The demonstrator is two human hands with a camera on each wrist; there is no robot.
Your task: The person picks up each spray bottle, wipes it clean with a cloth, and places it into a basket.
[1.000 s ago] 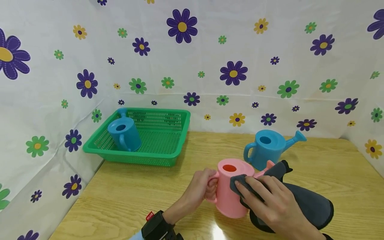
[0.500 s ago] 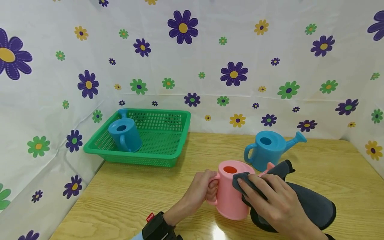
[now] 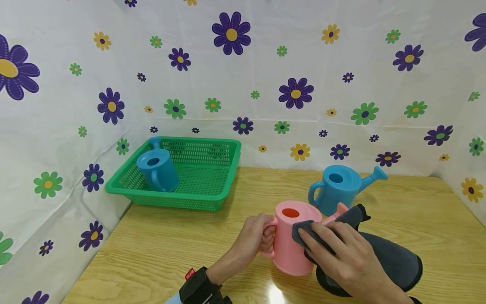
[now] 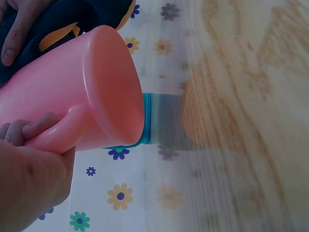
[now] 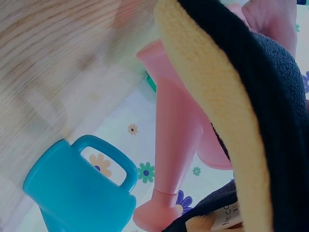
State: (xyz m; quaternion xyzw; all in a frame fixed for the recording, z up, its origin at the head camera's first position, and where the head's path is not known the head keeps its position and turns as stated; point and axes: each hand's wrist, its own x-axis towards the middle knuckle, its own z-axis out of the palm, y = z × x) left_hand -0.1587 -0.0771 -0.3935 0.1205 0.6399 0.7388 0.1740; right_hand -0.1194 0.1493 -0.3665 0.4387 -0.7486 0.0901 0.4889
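Observation:
A pink watering can [image 3: 290, 251] is raised off the table, its underside showing in the left wrist view. My left hand [image 3: 252, 238] grips its handle [image 4: 65, 130], fingers curled through the loop. Against the can's side, near the spout, my right hand [image 3: 341, 253] holds a dark grey cloth [image 3: 391, 257] with black edging. The cloth's yellow reverse [image 5: 217, 96] faces the right wrist camera. Its loose part hangs below and right of the hand. The pink spout [image 5: 176, 130] points away to the right, partly covered by cloth in the head view.
Just behind the pink can, a blue watering can [image 3: 338, 190] stands upright on the wooden table [image 3: 182, 249]. At the back left, a green basket [image 3: 201, 202] holds another blue watering can [image 3: 159, 169]. A flower-patterned sheet [image 3: 258, 55] hangs behind the table.
Compared with half a second ago, the pink can is slightly higher, and the right hand with the cloth has shifted a little up and left. More of the spout shows. Both holds are unchanged.

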